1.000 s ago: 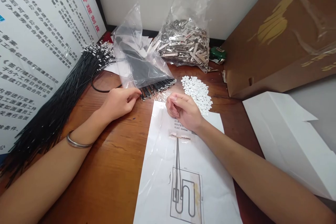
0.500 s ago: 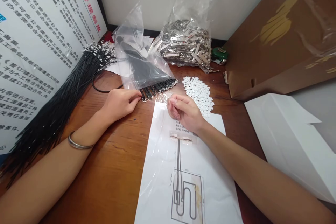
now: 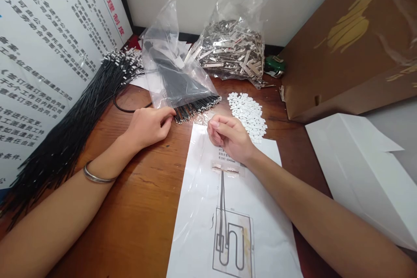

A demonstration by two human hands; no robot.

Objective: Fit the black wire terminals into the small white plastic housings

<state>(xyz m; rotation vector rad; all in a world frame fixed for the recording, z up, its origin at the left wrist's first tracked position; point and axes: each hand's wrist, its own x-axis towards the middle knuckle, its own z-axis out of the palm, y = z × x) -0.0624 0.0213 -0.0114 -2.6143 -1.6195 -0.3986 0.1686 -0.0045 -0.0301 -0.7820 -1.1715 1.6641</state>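
Note:
My left hand [image 3: 148,126] rests on the wooden table with its fingers pinched at the tips of black wires [image 3: 195,107] that stick out of a clear plastic bag [image 3: 169,69]. My right hand [image 3: 230,137] lies curled beside it on a white sheet in a plastic sleeve [image 3: 228,208]. Its fingers are closed, and what they hold is hidden. A heap of small white plastic pieces [image 3: 247,110] lies just right of that hand. On the sheet a sample wire with a U-shaped loop [image 3: 228,243] is taped down.
A long bundle of black wires [image 3: 74,126] lies along the left, against a white board with printed text [image 3: 42,52]. A bag of metal clips [image 3: 233,52] stands at the back. A brown cardboard box [image 3: 352,43] and white paper [image 3: 361,169] are on the right.
Both hands stay almost where they were; the view has shifted slightly. The left fingers remain at the wire tips.

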